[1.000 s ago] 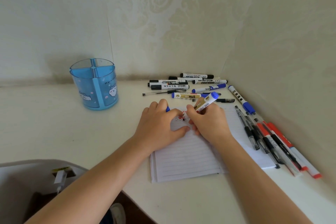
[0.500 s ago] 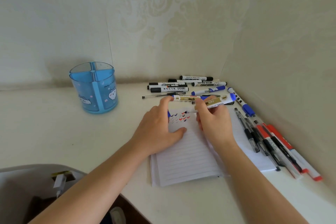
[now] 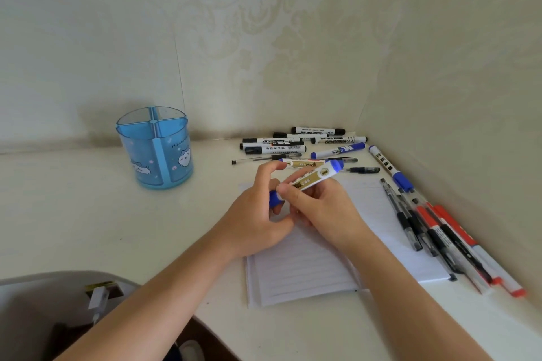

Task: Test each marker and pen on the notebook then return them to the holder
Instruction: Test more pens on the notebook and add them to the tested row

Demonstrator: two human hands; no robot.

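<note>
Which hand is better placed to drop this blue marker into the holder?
Probably left. The holder stands left of both hands, nearest the left hand, which pinches the cap end of the blue marker; the right hand, gripping the barrel, would reach across.

The holder (image 3: 155, 155) is translucent blue plastic, smooth and glossy. The notebook (image 3: 299, 272) is matt white lined paper. The marker (image 3: 311, 179) has a glossy white plastic barrel, a shiny gold label and a smooth blue cap. The pens (image 3: 410, 226) have clear plastic barrels. The table (image 3: 73, 214) looks smooth and matt. The wall (image 3: 264, 38) is papered, its pattern faintly sheened.
</note>
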